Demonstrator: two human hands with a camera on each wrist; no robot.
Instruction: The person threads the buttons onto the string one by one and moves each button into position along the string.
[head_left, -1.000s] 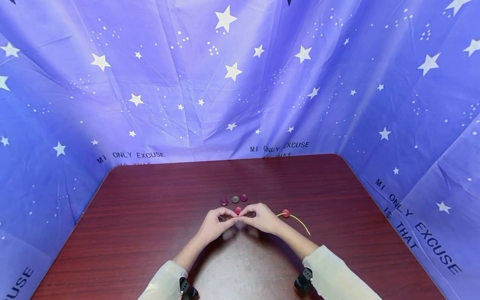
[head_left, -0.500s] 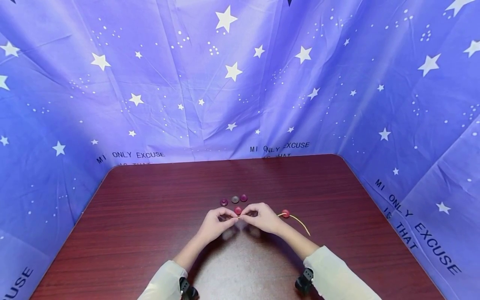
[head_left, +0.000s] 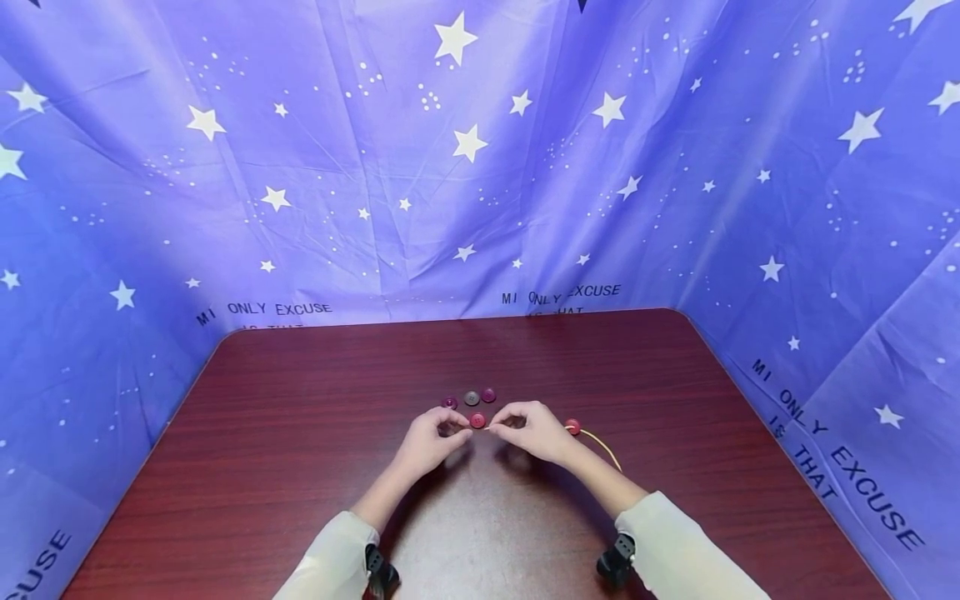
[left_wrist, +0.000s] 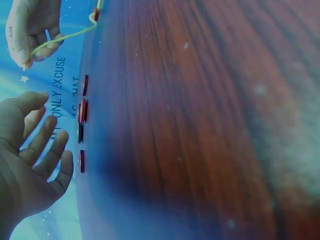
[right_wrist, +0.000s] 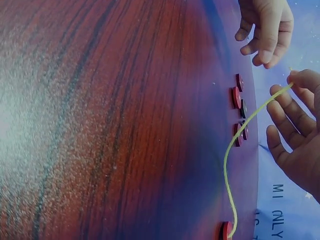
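My right hand [head_left: 534, 432] pinches a yellow string [right_wrist: 226, 170] near its tip, between thumb and index finger. A short bit of the tip sticks out toward the left hand. The string runs back under the right hand to a red button [head_left: 573, 427] threaded on it, lying on the table. My left hand [head_left: 426, 442] hovers just left of the tip, thumb and fingers relaxed, with nothing visible between them in the left wrist view. Just beyond the gap between the hands lies a loose red button [head_left: 477, 421].
Behind the red button lie a dark purple button [head_left: 449, 403], a grey-brown button [head_left: 471, 398] and another purple button [head_left: 489, 395]. The dark red wooden table [head_left: 300, 467] meets a blue star-patterned curtain [head_left: 390, 167] on its far side.
The hands were together at the string's tip and have parted slightly, left hand leftward, right hand rightward with the string. The left fingers have come off the tip. The loose buttons stay put.
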